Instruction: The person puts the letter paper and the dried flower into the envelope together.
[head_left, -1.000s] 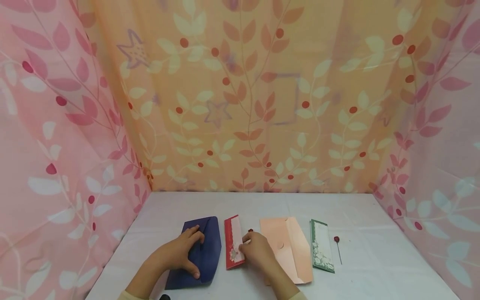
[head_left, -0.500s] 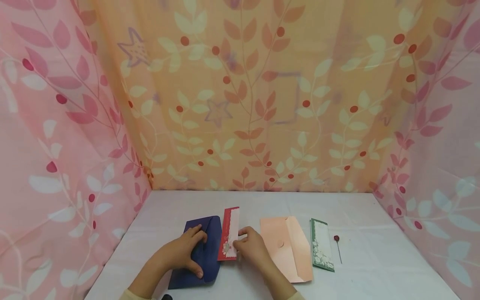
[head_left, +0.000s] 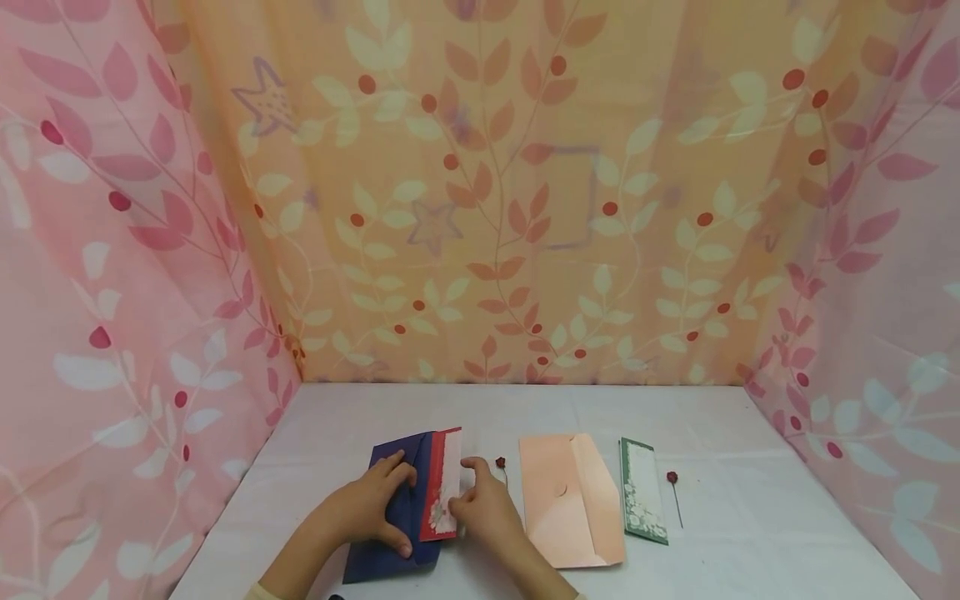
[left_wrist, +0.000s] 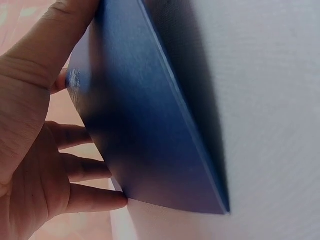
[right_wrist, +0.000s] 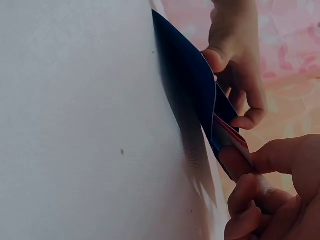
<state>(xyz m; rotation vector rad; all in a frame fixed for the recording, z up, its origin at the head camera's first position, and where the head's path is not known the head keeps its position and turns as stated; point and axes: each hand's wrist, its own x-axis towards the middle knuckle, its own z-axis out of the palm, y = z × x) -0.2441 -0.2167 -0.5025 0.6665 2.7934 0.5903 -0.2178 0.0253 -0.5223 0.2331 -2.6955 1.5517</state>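
The left hand [head_left: 369,502] grips the blue envelope [head_left: 384,568], its thumb and fingers spread across it. The right hand [head_left: 486,507] pinches the right side of the red card [head_left: 447,473] between thumb and finger. The card lies over the envelope's flap, its flower-printed face up; the right wrist view shows part of it between the envelope's layers, though how deep it reaches I cannot tell. Just beyond the right hand lies a rose pin [head_left: 500,462], its stem partly hidden. Farther right come the peach envelope [head_left: 555,510], the green card [head_left: 643,493] and a second rose pin [head_left: 672,478], all on the white table [head_left: 720,442]. A leaf-patterned curtain [head_left: 480,225] stands behind.
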